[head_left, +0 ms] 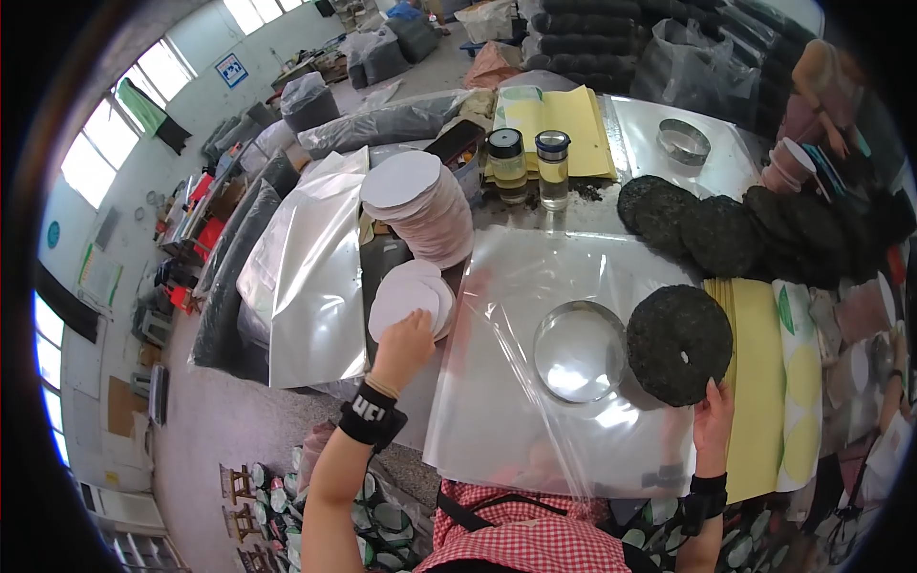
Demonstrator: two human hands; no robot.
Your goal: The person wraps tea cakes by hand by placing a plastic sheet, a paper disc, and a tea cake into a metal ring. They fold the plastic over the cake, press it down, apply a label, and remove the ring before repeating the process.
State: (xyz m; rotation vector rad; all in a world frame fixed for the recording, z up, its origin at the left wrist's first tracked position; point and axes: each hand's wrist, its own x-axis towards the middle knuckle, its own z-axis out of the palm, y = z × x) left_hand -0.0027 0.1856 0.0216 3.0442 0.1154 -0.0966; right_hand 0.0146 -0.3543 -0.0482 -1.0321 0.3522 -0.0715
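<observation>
With my left hand [406, 346], fingers closed, I pinch the near edge of a white paper disc [406, 301] on a small loose pile. Behind that pile stands a tall, leaning stack of the same discs [425, 220]. On the right, my right hand [714, 420] grips the lower edge of a dark, rough round cake [679, 344] that looks like dried seaweed, with a small white piece on its face. Left of the cake a metal ring [579, 351] lies on a pile of clear plastic sheets or bags [497, 420].
Two lidded jars [507, 172] stand at the back, before yellow sheets [578, 129]. More dark cakes [716, 234] are heaped at the back right, near a second ring [683, 141]. Yellow sheets [755, 382] lie right. Another person [821, 86] is at the far right.
</observation>
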